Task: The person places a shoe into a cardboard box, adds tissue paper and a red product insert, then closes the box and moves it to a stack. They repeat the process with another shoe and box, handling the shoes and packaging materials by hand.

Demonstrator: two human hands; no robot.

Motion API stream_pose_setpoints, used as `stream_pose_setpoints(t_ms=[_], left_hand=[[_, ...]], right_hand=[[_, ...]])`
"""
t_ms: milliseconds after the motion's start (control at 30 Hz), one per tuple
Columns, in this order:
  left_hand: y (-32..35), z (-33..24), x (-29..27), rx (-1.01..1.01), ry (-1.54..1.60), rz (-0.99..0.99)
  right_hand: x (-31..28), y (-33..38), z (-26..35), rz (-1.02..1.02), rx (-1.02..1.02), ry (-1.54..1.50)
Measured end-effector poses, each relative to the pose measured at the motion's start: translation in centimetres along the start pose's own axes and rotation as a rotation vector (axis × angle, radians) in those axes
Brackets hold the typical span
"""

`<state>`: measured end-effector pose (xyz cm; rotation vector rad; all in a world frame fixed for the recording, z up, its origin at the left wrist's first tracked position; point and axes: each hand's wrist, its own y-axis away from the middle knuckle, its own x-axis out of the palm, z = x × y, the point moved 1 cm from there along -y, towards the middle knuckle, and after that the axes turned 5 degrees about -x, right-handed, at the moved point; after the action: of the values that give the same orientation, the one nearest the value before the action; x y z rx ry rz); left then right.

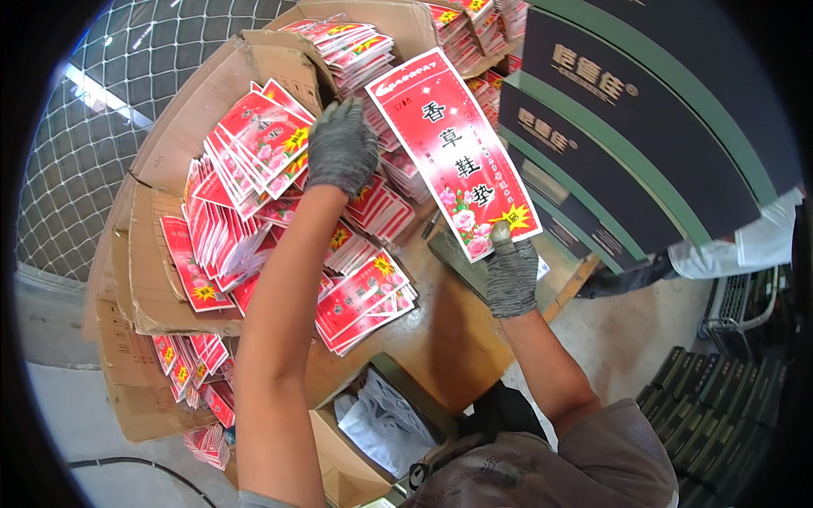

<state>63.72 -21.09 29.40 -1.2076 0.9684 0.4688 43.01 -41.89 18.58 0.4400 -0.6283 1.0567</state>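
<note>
Right hand in grey knit glove (512,275) has thumb on the front face of a long flat red-and-white paper packet with pink flowers and a yellow starburst (459,157), pinching its near end. Packet is held tilted, far end leaning left, over the brown wooden tabletop (457,339), just left of the large black boxes with green sides (631,165). Left hand in matching grey glove (343,148) is further left, fingers close together, at the right edge of a fanned pile of similar red packets (258,152); fingertips unclear, can't tell if it grips one. Pile sits by a brown corrugated cardboard carton (152,288). Another loose red packet stack (360,305) lies nearer on the tabletop. White net mesh (85,152) far left, stacked dark green boxes (716,389) near right
</note>
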Motion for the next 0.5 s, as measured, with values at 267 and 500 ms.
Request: stream_pose_setpoints(t_ms=[267, 500], left_hand=[[13.1, -6.1, -10.8, -0.573, 1.363, 0.153], [22.8, -2.1, -18.2, -0.71, 1.293, 0.073]], right_hand=[[0.5, 10.5, 1.7, 0.123, -0.002, 0.108], [2.8, 19.7, 0.5, 0.241, 0.004, 0.165]])
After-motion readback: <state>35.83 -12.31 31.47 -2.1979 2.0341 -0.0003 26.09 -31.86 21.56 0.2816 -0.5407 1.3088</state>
